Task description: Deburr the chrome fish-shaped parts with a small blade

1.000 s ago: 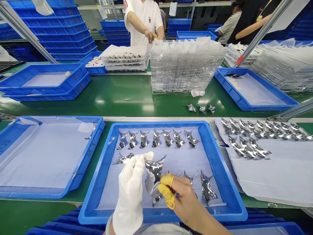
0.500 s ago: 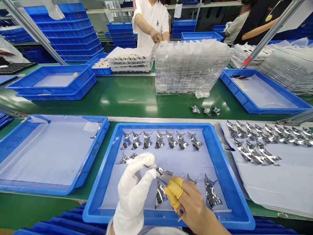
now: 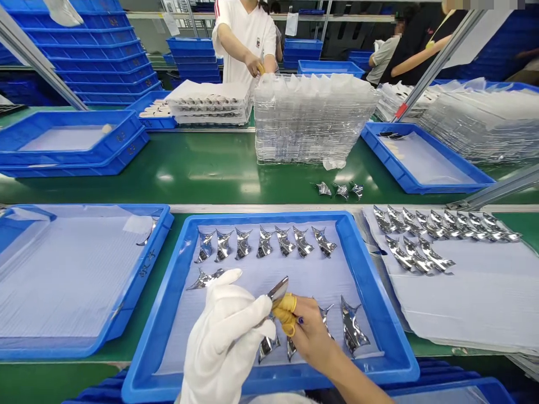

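My left hand (image 3: 227, 331), in a white glove, pinches a curved chrome part (image 3: 279, 289) above the blue tray (image 3: 381, 297). Yellow finger covers wrap the fingertips of my right hand (image 3: 305, 331), which are closed close against that part. A small dark-blue end of a thin tool (image 3: 300, 320) sticks out between the right fingers; its kind is hidden. On the tray's white liner, a row of chrome parts (image 3: 265, 241) lies at the back. One more chrome part (image 3: 204, 278) rests beside the left glove, and others, such as a chrome part (image 3: 352, 325), lie near the front, partly covered by my hands.
To the right, chrome parts (image 3: 421, 221) lie in rows on white sheets (image 3: 458, 303). A lined blue tray (image 3: 143, 269) stands at left. Behind are three small chrome pieces (image 3: 341, 191), stacked clear trays (image 3: 311, 123) and a co-worker (image 3: 248, 45). A metal post (image 3: 438, 64) slants at right.
The chrome part has been turned from lying nearly flat to pointing up and right. My right hand has rolled over and shifted slightly up; the left glove has rotated. The whole view has shifted a little.
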Demonstrator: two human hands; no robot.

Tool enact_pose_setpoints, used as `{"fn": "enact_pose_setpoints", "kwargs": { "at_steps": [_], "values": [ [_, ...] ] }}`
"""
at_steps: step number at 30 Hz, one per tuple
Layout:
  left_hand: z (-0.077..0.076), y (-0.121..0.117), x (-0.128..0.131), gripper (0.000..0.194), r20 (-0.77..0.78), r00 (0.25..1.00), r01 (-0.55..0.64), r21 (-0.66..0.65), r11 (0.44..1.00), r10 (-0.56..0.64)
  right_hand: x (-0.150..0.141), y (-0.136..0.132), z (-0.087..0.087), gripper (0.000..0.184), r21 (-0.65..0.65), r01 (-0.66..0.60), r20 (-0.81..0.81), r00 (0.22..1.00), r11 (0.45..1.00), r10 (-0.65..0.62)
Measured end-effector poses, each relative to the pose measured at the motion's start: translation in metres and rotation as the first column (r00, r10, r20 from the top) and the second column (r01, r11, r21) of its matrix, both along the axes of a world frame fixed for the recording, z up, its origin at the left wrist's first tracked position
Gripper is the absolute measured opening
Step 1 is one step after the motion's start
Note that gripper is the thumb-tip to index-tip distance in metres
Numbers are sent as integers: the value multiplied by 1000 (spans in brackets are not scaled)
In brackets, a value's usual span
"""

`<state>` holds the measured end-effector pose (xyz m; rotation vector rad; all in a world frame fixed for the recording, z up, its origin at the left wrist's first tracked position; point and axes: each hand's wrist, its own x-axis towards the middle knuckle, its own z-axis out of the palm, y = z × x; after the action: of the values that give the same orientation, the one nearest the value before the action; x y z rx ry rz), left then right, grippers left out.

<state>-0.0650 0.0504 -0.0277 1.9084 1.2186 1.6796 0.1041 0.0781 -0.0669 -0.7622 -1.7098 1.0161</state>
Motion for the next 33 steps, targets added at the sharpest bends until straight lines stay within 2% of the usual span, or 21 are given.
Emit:
{"fn": "enact_pose_setpoints", "kwargs": {
  "at_steps": [2, 4, 7, 8, 10, 12, 14, 16, 18, 21, 25, 30, 33],
  "values": [
    [1, 1, 0, 35, 24, 1000, 12, -14, 1000, -12, -1, -1, 2, 36, -14, -2, -4, 1000, 1000, 2],
    [2, 4, 2, 34, 120, 993, -1, -67, 998, 10, -1, -4, 7, 39, -71, -22, -38, 999, 997, 19],
    [2, 10, 4, 22, 308, 939, -66, -276, 959, 153, 1, -8, 15, 44, -283, -109, -134, 988, 953, 73],
    [2, 12, 4, 16, 353, 910, -78, -366, 927, 216, 2, -10, 18, 45, -376, -151, -175, 980, 914, 90],
    [3, 15, 5, 7, 403, 858, -72, -519, 852, 318, 2, -13, 23, 48, -551, -244, -271, 957, 798, 106],
    [7, 18, 7, 11, 420, 830, -51, -596, 801, 366, 0, -14, 25, 51, -674, -336, -380, 921, 658, 82],
    [13, 20, 10, 15, 413, 823, -60, -619, 783, 390, -4, -14, 25, 53, -734, -405, -462, 886, 545, 38],
    [19, 22, 15, 18, 388, 818, -97, -634, 767, 424, -8, -14, 23, 55, -765, -439, -499, 866, 471, -4],
    [24, 24, 18, 19, 361, 809, -132, -657, 742, 464, -11, -14, 21, 56, -783, -448, -511, 859, 430, -36],
    [25, 24, 19, 22, 353, 801, -147, -665, 732, 482, -12, -14, 20, 54, -783, -446, -517, 854, 435, -55],
    [20, 25, 13, 27, 372, 804, -100, -684, 723, 463, -10, -15, 23, 52, -761, -396, -497, 865, 514, -68],
    [11, 24, 4, 36, 408, 827, 9, -697, 717, 387, -5, -17, 26, 45, -696, -325, -430, 903, 640, -9],
    [7, 22, 0, 40, 442, 826, 76, -701, 709, 348, -4, -17, 26, 46, -683, -287, -383, 924, 672, 4]
  ]
}}
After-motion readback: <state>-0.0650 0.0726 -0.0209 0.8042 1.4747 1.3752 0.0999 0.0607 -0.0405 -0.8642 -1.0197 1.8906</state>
